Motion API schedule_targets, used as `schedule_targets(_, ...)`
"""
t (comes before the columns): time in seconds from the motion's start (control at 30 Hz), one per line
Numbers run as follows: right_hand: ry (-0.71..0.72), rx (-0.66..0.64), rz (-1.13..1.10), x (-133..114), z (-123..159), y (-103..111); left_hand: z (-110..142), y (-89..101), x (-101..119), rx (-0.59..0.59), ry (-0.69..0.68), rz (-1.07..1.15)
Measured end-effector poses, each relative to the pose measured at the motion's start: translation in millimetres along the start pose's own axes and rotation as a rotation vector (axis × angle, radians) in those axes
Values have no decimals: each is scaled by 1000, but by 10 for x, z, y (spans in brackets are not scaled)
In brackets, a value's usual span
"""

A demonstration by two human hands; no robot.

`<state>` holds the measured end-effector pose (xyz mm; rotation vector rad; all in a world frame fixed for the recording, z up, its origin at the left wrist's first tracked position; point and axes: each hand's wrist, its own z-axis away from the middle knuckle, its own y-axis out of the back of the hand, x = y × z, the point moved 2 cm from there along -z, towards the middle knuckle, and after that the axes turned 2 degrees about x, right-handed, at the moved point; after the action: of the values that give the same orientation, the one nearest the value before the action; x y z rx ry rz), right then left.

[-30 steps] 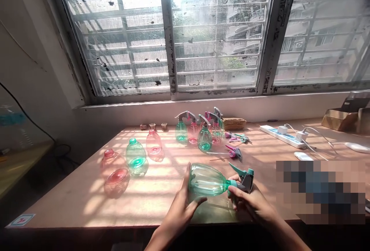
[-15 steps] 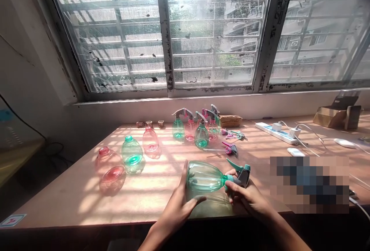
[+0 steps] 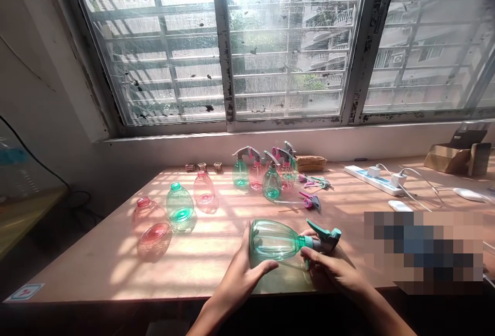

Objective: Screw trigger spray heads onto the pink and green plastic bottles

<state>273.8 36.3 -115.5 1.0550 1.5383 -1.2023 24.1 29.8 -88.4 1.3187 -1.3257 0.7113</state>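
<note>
A clear green spray bottle (image 3: 274, 239) lies sideways in the air above the table's front edge, its base to the left. My left hand (image 3: 247, 269) cups the bottle's base, with the thumb stretched along its near side. At the neck, my right hand (image 3: 328, 264) has its fingers closed round the collar of the green and grey trigger sprayer (image 3: 327, 235). The sprayer head sits on the bottle's mouth; whether it is fully tight I cannot tell. Some right fingers are hidden behind the collar.
On the left stand a green bottle (image 3: 180, 204) and two pink bottles (image 3: 203, 189) without sprayers. Several spray bottles with heads (image 3: 271, 181) stand near the wall. Loose sprayer heads (image 3: 311, 202) lie beside them. A power strip (image 3: 373, 180) with cables is at right.
The trigger sprayer has turned about the bottle's neck, its lever and nozzle now at a different angle. My right hand has shifted slightly with it. The view has moved a little.
</note>
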Motion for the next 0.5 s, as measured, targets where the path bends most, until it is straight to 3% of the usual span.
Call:
schedule_targets(0.1,-11,-31,20,-7,6,-15,-1,18,5,6,-9,-15)
schedule_targets(0.3,-34,42,-97,23,-5,-22,1,-9,-43,1,-67,-57)
schedule_targets(0.5,-1,-41,-20,56,-10,-1,0,2,-7,4,-30,-9)
